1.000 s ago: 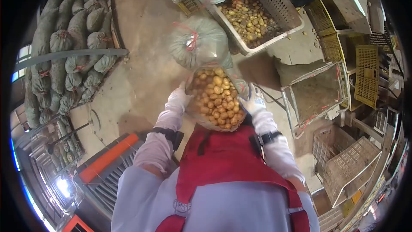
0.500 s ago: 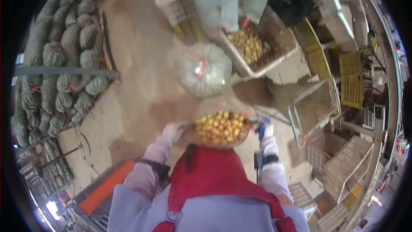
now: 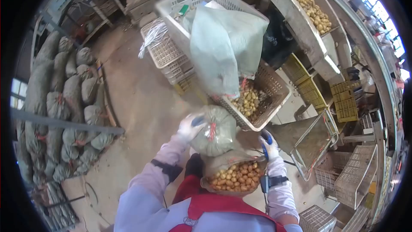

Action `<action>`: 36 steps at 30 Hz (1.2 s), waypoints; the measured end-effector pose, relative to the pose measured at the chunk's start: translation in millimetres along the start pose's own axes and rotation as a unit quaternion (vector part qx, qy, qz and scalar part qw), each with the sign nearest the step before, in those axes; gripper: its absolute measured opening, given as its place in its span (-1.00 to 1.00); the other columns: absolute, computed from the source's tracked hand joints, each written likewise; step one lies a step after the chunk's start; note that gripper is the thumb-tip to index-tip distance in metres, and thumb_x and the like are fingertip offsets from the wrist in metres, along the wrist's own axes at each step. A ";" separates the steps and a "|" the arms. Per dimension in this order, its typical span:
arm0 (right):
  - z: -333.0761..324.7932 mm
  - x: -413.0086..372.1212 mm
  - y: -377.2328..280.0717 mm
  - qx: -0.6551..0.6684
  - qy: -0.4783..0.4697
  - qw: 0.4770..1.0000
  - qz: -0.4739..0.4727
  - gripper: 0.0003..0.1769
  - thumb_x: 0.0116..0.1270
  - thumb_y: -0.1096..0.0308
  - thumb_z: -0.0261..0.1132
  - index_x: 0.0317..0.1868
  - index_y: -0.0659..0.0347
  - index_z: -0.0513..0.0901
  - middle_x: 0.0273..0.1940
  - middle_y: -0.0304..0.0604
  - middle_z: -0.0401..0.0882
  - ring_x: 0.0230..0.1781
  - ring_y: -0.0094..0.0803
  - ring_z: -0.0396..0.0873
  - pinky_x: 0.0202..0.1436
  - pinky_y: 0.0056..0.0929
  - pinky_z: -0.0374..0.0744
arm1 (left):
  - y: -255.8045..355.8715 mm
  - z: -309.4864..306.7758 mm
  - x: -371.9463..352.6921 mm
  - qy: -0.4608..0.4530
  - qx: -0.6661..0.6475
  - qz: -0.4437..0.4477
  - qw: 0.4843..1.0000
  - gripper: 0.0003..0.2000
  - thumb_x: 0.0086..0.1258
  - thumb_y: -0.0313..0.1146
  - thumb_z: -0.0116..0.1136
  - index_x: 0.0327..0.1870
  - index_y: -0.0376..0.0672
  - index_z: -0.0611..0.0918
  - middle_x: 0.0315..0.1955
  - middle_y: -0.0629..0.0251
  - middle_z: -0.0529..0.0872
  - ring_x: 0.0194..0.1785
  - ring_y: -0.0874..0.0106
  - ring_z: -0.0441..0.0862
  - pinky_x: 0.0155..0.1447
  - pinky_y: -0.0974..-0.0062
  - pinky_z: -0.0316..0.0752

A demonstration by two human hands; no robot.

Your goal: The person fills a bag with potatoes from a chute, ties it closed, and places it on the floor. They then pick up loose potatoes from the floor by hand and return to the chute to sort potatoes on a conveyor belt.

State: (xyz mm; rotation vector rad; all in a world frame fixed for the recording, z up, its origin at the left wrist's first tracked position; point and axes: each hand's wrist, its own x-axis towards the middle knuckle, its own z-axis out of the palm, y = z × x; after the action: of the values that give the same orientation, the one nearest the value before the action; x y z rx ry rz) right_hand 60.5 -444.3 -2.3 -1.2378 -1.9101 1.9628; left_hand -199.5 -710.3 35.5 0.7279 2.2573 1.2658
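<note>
open sack [image 3: 216,165] of potatoes [image 3: 238,178] beside the tied sack [image 3: 219,135] looks heavy but floppy, best held by both rim sides, left hand [image 3: 191,128] loosely open by the tied one, right hand [image 3: 270,147] near the rim, can't tell if gripping

**Gold, pale green and red**

Left hand [image 3: 189,129] and right hand [image 3: 269,147] wore white gloves [image 3: 185,132] patched blue. Between them, the tied sack [image 3: 222,141] was pale green, its tie [image 3: 212,131] red. Bodyward of the grip, potatoes [image 3: 236,178] were golden-brown, the apron [image 3: 223,206] red. Rightward, crates [image 3: 345,104] were latticed yellow.
</note>
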 end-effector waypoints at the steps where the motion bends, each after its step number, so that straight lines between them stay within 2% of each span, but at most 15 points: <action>1: 24.3 9.9 -19.1 0.049 -0.008 0.999 0.010 -0.44 0.31 0.36 0.32 0.30 0.28 0.41 0.18 -0.07 0.50 0.19 -0.33 0.47 0.25 -0.44 0.43 | 35.6 -5.2 23.4 0.001 -0.010 -0.006 1.000 -0.56 0.20 -0.32 0.37 0.12 -0.18 0.60 -0.01 0.21 0.67 0.00 0.39 0.64 0.16 0.50 0.51; 4: 95.2 48.2 -73.1 0.082 -0.021 0.996 -0.034 -0.30 0.37 0.15 0.27 0.40 0.29 0.25 0.22 -0.11 0.42 0.19 -0.42 0.39 0.22 -0.46 0.40 | 20.6 16.1 72.7 -0.024 -0.226 0.034 0.973 -0.56 0.19 -0.42 0.36 0.14 -0.14 0.58 0.02 0.18 0.59 0.05 0.25 0.60 0.16 0.41 0.52; 5: 113.7 62.1 -83.4 0.085 0.003 0.995 -0.043 -0.29 0.38 0.15 0.26 0.42 0.29 0.23 0.21 -0.13 0.42 0.16 -0.44 0.40 0.19 -0.46 0.41 | 34.4 -3.2 74.5 -0.016 -0.053 0.105 0.993 -0.57 0.21 -0.40 0.35 0.13 -0.11 0.59 0.02 0.17 0.59 0.06 0.24 0.60 0.17 0.40 0.51; 10: 163.1 55.3 -101.6 0.190 -0.010 0.980 -0.053 -0.73 0.32 0.31 0.29 -0.08 0.32 0.62 -0.18 -0.22 0.61 -0.16 -0.46 0.54 -0.04 -0.54 0.49 | 6.4 -62.4 69.4 -0.059 -0.059 0.036 0.996 -0.60 0.21 -0.37 0.35 0.10 -0.12 0.62 0.00 0.17 0.65 0.07 0.30 0.61 0.20 0.41 0.49; 12: 167.9 25.1 -93.0 0.048 -0.017 0.999 0.008 -0.72 0.26 0.39 0.35 -0.05 0.32 0.61 -0.22 -0.23 0.62 -0.22 -0.48 0.56 -0.15 -0.56 0.52 | -17.3 -86.1 74.9 -0.028 -0.116 -0.018 0.993 -0.64 0.24 -0.39 0.32 0.09 -0.15 0.63 0.01 0.19 0.67 0.06 0.38 0.61 0.21 0.46 0.47; 13: 165.5 25.0 -36.8 -0.045 0.009 0.994 -0.099 -0.71 0.28 0.35 0.35 -0.05 0.33 0.61 -0.23 -0.26 0.63 -0.20 -0.49 0.57 -0.11 -0.54 0.53 | -27.5 -99.7 83.3 -0.006 -0.124 -0.014 0.992 -0.65 0.26 -0.39 0.30 0.08 -0.14 0.64 0.01 0.20 0.68 0.06 0.41 0.61 0.20 0.47 0.46; 15: 160.3 -41.5 -64.2 -0.220 -0.071 0.968 -0.094 -0.76 0.35 0.35 0.27 -0.03 0.26 0.63 -0.19 -0.25 0.66 -0.14 -0.55 0.55 -0.02 -0.53 0.51 | 27.5 -169.5 124.0 0.061 -0.029 0.120 0.990 -0.65 0.24 -0.40 0.32 0.09 -0.10 0.65 0.02 0.17 0.66 0.11 0.34 0.59 0.20 0.43 0.47; 18: 169.8 -76.9 -36.5 -0.061 0.000 0.997 0.049 -0.76 0.34 0.32 0.25 -0.05 0.25 0.66 -0.18 -0.10 0.69 -0.16 -0.39 0.63 -0.01 -0.41 0.55 | 64.0 -213.2 215.8 0.077 -0.052 0.164 0.982 -0.67 0.27 -0.35 0.30 0.06 -0.12 0.65 -0.05 0.15 0.70 0.04 0.35 0.63 0.14 0.45 0.49; 21: 183.3 -90.6 -47.4 0.089 0.011 0.995 0.033 -0.75 0.36 0.41 0.25 -0.02 0.35 0.63 -0.12 -0.18 0.67 -0.11 -0.49 0.57 0.03 -0.53 0.50 | 100.5 -235.6 344.5 0.082 -0.057 0.194 0.976 -0.69 0.28 -0.27 0.26 0.02 -0.14 0.66 -0.10 0.12 0.72 -0.03 0.32 0.67 0.09 0.44 0.51; 23: 192.1 -83.9 -69.4 0.094 0.040 0.994 0.049 -0.73 0.35 0.44 0.24 0.02 0.38 0.59 -0.13 -0.16 0.65 -0.11 -0.46 0.58 0.05 -0.51 0.51 | 95.1 -229.5 462.6 0.045 -0.064 0.019 0.997 -0.63 0.27 -0.20 0.25 0.06 -0.13 0.64 -0.10 0.09 0.72 -0.01 0.23 0.66 0.10 0.41 0.50; 26: 198.9 -65.1 -69.1 0.116 0.160 0.975 0.099 -0.69 0.35 0.43 0.25 0.06 0.40 0.57 -0.12 -0.13 0.65 -0.10 -0.45 0.59 0.06 -0.52 0.51 | 58.7 -192.4 617.3 -0.072 0.008 0.025 0.997 -0.57 0.25 -0.18 0.23 0.12 -0.14 0.60 -0.09 0.07 0.71 0.03 0.15 0.64 0.12 0.37 0.49; 27: 205.8 -64.3 -70.3 0.165 0.228 0.952 0.120 -0.68 0.36 0.44 0.24 0.07 0.40 0.56 -0.13 -0.13 0.65 -0.11 -0.45 0.59 0.06 -0.53 0.51 | 60.0 -181.7 626.0 -0.090 0.005 0.021 0.996 -0.57 0.25 -0.18 0.23 0.12 -0.14 0.60 -0.09 0.07 0.71 0.03 0.15 0.64 0.12 0.37 0.49; 29: 224.4 -59.4 -72.4 0.217 0.306 0.917 0.137 -0.68 0.36 0.45 0.24 0.08 0.40 0.55 -0.13 -0.13 0.65 -0.12 -0.45 0.60 0.05 -0.55 0.51 | 68.6 -169.8 640.5 -0.116 0.243 0.050 0.962 -0.46 0.25 -0.19 0.19 0.28 -0.14 0.48 0.04 0.05 0.66 0.07 0.15 0.62 0.14 0.35 0.48; 33: 231.7 -93.7 -11.6 0.090 0.234 0.951 0.179 -0.64 0.32 0.31 0.28 0.06 0.32 0.57 -0.16 -0.15 0.65 -0.23 -0.47 0.63 -0.16 -0.53 0.59 | 62.1 -145.4 660.0 -0.178 0.181 -0.058 0.965 -0.21 0.14 -0.25 0.28 0.46 -0.12 0.23 0.31 0.08 0.43 0.31 0.19 0.44 0.36 0.37 0.33; 36: 247.5 -104.4 -26.4 0.035 0.267 0.933 0.238 -0.61 0.30 0.27 0.30 0.07 0.30 0.57 -0.18 -0.15 0.65 -0.23 -0.46 0.62 -0.15 -0.52 0.58 | 43.2 -126.5 678.5 -0.121 0.246 0.027 0.961 -0.21 0.09 -0.26 0.36 0.42 -0.07 0.29 0.27 0.11 0.49 0.31 0.19 0.45 0.37 0.38 0.32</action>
State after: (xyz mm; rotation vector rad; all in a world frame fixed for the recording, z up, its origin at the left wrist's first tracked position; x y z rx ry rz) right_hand -36.7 -693.6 32.8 -2.0956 -1.3449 1.5949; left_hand -782.4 -338.5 48.4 1.0595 2.3712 0.5867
